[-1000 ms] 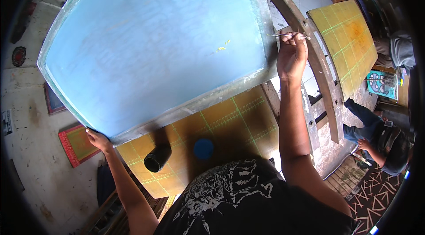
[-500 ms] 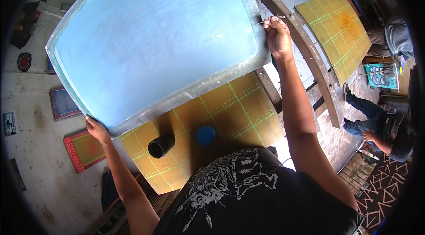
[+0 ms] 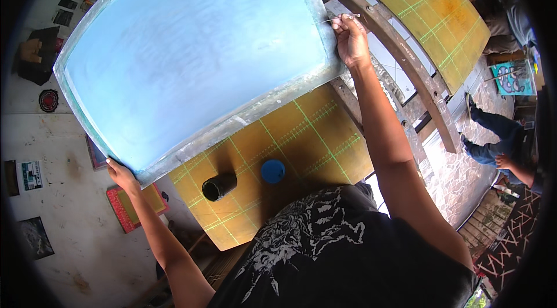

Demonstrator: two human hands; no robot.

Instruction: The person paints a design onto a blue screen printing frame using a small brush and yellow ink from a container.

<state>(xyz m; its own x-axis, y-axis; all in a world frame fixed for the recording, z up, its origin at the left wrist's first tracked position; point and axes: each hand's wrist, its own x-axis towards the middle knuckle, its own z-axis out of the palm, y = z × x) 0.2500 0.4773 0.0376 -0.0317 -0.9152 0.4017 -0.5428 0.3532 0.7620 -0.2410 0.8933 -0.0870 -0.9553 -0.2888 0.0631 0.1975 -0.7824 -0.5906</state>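
Note:
A screen-printing frame with a pale blue mesh is held tilted above a green-gridded yellow board. My left hand grips its lower left corner, fingers closed on the edge. My right hand, beside the frame's right edge, has its fingers closed around a thin metal rod; whether it also grips the frame is unclear. A dark cylindrical jar and a round blue lid or dish rest on the board below.
A curved metal rail runs at right, with further gridded boards beyond. Another person's legs and hand show at far right. Small framed screens stand against the stained white wall at left.
The frame, my right hand and the rod have shifted up and leftward in the picture as the view moved. The yellow flecks on the mesh no longer show clearly.

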